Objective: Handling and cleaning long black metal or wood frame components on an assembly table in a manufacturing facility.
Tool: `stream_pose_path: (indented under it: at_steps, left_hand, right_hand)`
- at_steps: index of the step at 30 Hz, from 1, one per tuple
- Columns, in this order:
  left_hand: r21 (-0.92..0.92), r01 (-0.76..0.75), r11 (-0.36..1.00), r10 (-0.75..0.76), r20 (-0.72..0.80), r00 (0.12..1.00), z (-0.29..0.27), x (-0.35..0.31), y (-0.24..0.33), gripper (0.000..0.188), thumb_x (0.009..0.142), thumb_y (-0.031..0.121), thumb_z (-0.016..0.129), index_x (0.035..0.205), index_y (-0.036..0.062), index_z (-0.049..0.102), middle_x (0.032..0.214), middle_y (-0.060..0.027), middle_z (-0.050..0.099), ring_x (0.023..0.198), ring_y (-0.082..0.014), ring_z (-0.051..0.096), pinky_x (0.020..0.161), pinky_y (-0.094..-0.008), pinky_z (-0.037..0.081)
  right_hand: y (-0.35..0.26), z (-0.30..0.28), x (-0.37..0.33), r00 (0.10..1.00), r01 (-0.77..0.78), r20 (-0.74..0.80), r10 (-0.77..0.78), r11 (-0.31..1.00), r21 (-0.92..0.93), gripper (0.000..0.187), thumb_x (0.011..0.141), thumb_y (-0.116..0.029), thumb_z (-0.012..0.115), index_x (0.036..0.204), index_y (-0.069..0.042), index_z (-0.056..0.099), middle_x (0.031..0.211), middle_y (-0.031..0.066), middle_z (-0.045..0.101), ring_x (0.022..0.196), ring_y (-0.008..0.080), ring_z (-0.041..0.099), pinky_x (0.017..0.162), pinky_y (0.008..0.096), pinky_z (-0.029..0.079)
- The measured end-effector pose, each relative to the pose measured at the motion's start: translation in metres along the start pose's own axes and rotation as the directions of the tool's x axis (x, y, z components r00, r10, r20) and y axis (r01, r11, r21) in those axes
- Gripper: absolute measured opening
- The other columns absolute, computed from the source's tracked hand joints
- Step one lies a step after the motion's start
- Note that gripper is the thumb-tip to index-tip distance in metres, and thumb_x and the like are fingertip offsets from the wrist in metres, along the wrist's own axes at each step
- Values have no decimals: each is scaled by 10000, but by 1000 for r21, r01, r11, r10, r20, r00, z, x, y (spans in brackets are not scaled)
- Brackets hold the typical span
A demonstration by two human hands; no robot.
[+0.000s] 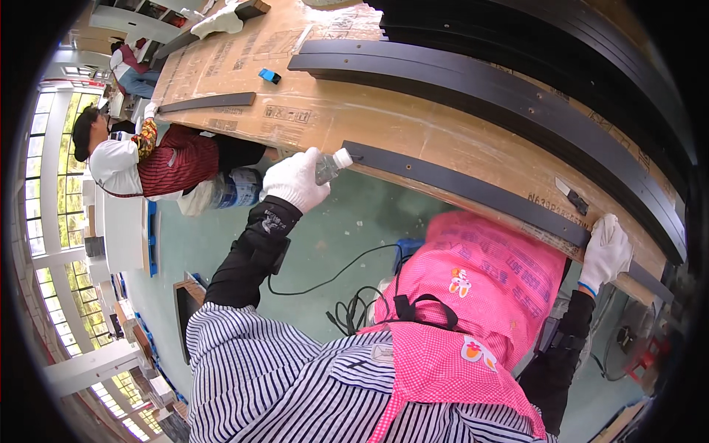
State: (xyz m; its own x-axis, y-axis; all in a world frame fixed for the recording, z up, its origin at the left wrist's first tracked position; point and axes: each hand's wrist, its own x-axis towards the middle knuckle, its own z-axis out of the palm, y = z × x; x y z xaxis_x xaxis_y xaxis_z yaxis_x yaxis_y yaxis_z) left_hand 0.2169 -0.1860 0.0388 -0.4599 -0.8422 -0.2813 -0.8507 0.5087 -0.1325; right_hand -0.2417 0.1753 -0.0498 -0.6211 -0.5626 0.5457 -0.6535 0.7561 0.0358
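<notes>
My left hand (pixel 297 179), in a white glove, grips a small clear plastic bottle (pixel 331 164) with a white cap, its tip held against the end of a long black strip (pixel 473 193) lying along the near edge of the cardboard-covered table (pixel 413 133). My right hand (pixel 605 251), also in a white glove, rests on the same strip farther right, pressing it at the table edge. I wear a striped shirt and a pink apron.
Several more long black strips (pixel 517 96) lie across the table, with a small blue object (pixel 269 76) and a small blade tool (pixel 572 196). Another person (pixel 162 162) in a red apron works at the left. Black cables (pixel 347 295) trail on the green floor.
</notes>
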Motion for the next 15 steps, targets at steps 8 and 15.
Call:
stream_pose_path:
  at_steps: [8, 15]
  left_hand:
    - [74, -73, 995, 74, -17, 997, -12, 3, -13, 393, 747, 292, 774, 1054, 119, 601, 953, -125, 700, 894, -314, 704, 772, -443, 565]
    - [97, -72, 993, 75, -31, 997, -12, 13, -9, 346, 752, 268, 762, 1025, 120, 609, 955, -123, 696, 902, -314, 700, 773, -441, 559]
  right_hand:
    - [0, -2, 0, 1000, 8, -14, -9, 1000, -16, 240, 895, -270, 751, 1074, -114, 719, 992, 124, 704, 936, 328, 652, 827, 435, 512]
    - [0, 2, -5, 999, -37, 2, 37, 999, -12, 259, 898, -273, 747, 1097, -110, 717, 1027, 127, 699, 967, 328, 644, 852, 432, 507]
